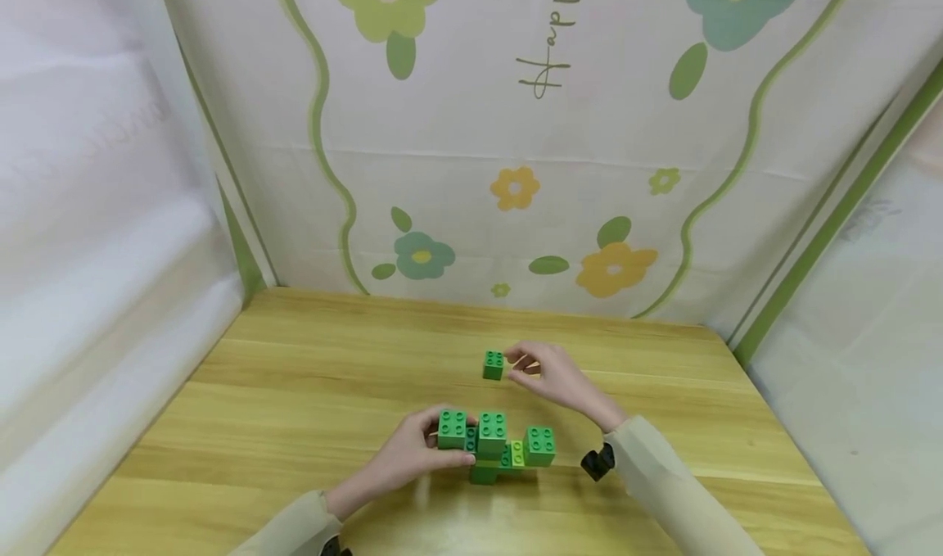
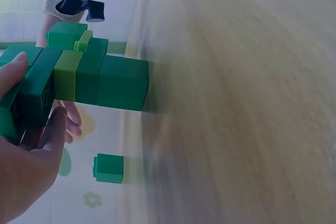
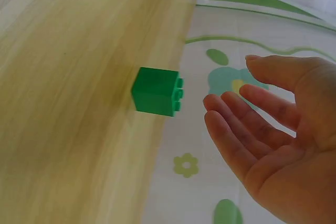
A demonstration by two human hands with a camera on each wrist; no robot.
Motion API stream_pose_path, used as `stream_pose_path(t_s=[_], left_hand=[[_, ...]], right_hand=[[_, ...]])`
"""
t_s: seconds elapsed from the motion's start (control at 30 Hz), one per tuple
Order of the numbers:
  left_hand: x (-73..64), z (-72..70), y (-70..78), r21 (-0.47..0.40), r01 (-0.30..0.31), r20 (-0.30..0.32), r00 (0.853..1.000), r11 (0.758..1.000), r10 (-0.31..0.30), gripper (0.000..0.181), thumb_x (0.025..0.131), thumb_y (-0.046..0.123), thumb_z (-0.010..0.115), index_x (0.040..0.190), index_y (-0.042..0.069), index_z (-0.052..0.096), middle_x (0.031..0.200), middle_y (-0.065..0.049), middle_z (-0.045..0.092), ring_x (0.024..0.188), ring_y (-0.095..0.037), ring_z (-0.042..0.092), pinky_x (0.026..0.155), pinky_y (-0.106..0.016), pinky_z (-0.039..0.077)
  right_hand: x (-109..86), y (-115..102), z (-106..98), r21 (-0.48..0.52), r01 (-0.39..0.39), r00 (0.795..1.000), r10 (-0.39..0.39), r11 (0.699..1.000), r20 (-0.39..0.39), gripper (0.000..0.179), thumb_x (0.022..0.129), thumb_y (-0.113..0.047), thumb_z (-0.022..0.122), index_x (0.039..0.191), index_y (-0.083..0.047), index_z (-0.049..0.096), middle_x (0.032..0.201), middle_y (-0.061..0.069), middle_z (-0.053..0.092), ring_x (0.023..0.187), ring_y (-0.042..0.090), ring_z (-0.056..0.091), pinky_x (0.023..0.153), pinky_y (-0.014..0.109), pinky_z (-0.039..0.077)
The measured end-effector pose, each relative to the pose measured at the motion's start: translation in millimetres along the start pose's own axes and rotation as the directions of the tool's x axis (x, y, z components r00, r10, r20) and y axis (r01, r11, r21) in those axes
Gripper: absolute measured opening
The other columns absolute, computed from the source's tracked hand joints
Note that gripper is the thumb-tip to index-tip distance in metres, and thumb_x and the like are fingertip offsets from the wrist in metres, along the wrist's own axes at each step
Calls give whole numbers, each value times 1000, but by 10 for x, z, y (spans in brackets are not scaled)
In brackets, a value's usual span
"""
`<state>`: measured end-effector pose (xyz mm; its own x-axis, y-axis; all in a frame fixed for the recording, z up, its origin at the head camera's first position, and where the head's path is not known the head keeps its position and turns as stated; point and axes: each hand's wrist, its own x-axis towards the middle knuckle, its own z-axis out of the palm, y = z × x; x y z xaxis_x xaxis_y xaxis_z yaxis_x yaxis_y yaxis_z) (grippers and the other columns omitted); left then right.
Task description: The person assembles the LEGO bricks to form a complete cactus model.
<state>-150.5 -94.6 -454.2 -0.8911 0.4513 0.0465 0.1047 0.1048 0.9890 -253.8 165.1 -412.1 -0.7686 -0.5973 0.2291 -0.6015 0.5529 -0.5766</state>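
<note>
A structure of stacked toy bricks (image 1: 491, 433), mostly green with lime pieces, stands low over the table in the head view. My left hand (image 1: 414, 445) grips its left end, thumb on the near side and fingers behind. Farther back on the table sits one loose green brick (image 1: 493, 366), studs up. Just to its right is my right hand (image 1: 547, 373), fingers loosely bent with nothing between them. In the right wrist view a gap shows between the green brick (image 3: 156, 91) and the fingertips (image 3: 211, 103). The left palm is partly out of the left wrist view.
The wooden table (image 1: 331, 376) runs back to a white flower-printed cloth (image 1: 457, 130). Similar cloth walls (image 1: 96, 253) rise at both sides. A black wrist device (image 1: 597, 462) sits at the right cuff, close to the structure's right end.
</note>
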Motion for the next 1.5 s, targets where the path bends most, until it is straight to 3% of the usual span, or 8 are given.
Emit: stream_pose_path(t_s=[0.13,0.4,0.8,1.03,1.5], left_hand=[[4,9,16,-9,-6,3,1000,1000,6,44,84,19,79,123,8,63,120,-19,66,99,-13,69,85,-23,60],[-11,26,46,-34,-1,1,1000,999,1,44,84,16,79,123,5,63,120,-21,66,101,-17,70,85,-23,60],[-3,20,33,-29,-5,-1,1000,1000,5,44,83,17,79,123,5,63,121,-21,65,100,-16,70,85,-24,61],[-6,11,9,-28,-17,3,1000,999,17,44,84,19,79,122,7,64,120,-20,66,99,-13,70,85,-25,61],[-30,19,46,-42,-16,4,1000,999,16,43,85,16,78,123,5,63,120,-21,65,100,-11,69,86,-21,59]], right_hand=[[47,132,48,26,-48,999,48,999,9,32,95,-18,67,120,2,64,113,22,69,95,27,71,81,33,63],[114,319,141,80,-129,992,129,988,3,31,94,-12,67,122,2,63,113,23,69,96,31,71,80,35,63],[232,400,294,117,-209,976,214,971,-30,37,91,-16,71,124,-1,62,117,18,69,99,30,71,82,35,63],[277,403,337,125,-199,979,202,972,-14,40,89,-15,74,122,3,62,118,20,68,96,31,71,80,36,63],[243,415,349,93,-233,972,234,968,5,28,88,-15,75,112,-3,65,108,14,70,93,24,69,80,32,61]])
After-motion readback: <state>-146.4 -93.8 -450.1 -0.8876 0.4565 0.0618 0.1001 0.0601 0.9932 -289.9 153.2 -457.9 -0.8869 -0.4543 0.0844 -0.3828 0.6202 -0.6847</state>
